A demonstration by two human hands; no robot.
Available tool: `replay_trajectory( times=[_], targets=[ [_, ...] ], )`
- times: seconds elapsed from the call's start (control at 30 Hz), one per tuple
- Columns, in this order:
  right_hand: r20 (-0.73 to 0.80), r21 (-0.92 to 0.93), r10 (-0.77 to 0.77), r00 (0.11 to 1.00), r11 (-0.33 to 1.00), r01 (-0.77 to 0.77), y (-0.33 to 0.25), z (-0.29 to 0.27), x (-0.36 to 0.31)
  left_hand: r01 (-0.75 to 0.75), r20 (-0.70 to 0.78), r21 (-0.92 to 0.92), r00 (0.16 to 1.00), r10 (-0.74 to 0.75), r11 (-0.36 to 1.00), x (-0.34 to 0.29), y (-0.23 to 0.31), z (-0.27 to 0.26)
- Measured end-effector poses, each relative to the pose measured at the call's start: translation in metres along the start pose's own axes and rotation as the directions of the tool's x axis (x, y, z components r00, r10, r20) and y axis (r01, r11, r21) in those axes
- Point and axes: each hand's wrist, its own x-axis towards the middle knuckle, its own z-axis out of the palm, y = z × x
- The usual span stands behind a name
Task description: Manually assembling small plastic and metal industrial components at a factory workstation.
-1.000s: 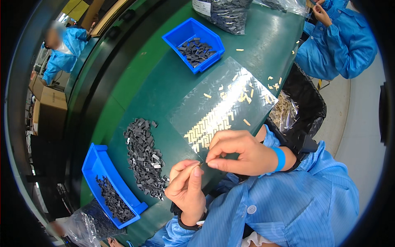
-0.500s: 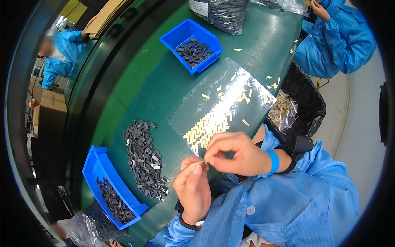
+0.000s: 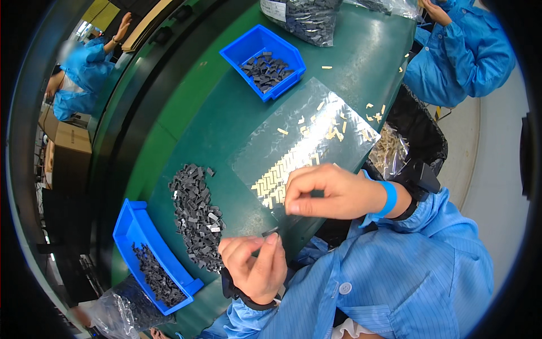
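My left hand (image 3: 257, 268) pinches a small black piece (image 3: 270, 231) between thumb and fingertips, just right of a loose pile of small black pieces (image 3: 195, 217). My right hand (image 3: 333, 193) is up and to the right of it, thumb and forefinger closed together; anything between them is too small to make out. It hovers over the near edge of a clear plastic sheet (image 3: 248, 152). Rows of small pale-yellow angled strips (image 3: 276, 178) lie on that sheet, partly hidden by my right hand, with several loose strips farther up.
Blue bins of black pieces stand at the far side (image 3: 231, 53) and near left (image 3: 127, 226). A bag of black pieces (image 3: 307, 22) lies at the back. Right of the green table (image 3: 361, 56) is a black-lined bin (image 3: 429, 141). A co-worker (image 3: 460, 62) sits far right, another (image 3: 84, 73) far left.
My hands have come apart: the left moved slightly down and left with the black piece, the right up and right toward the sheet. The far-left co-worker's hand went up.
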Motion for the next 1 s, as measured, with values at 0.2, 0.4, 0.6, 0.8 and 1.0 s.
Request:
replay_trajectory(
  times=[0.2, 0.4, 0.6, 0.8, 1.0],
  targets=[
    [0.182, 0.191, 0.142, 0.973, 0.966, -0.177, 0.003, 0.008, 0.007, -0.181, 0.118, 0.153, 0.979, 0.164, 0.972, 0.002, 0.003, -0.005],
    [0.237, 0.200, 0.105, 0.966, 0.968, -0.154, 0.004, 0.008, 0.007, -0.212, 0.208, 0.177, 0.962, 0.174, 0.961, 0.003, 0.006, -0.009],
    [-0.183, -0.041, -0.048, 0.982, 0.998, 0.041, 0.012, 0.009, 0.004, 0.119, 0.251, 0.104, 0.958, -0.142, 0.987, 0.019, -0.019, -0.008],
    [-0.289, -0.033, -0.035, 0.957, 0.999, 0.027, 0.013, 0.008, 0.003, 0.328, 0.183, 0.582, 0.839, -0.513, 0.744, 0.005, -0.083, -0.026],
    [-0.268, -0.023, -0.018, 0.963, 1.000, 0.013, 0.015, 0.008, 0.002, 0.278, 0.319, 0.568, 0.794, -0.518, 0.775, 0.002, -0.101, -0.021]
  ],
)
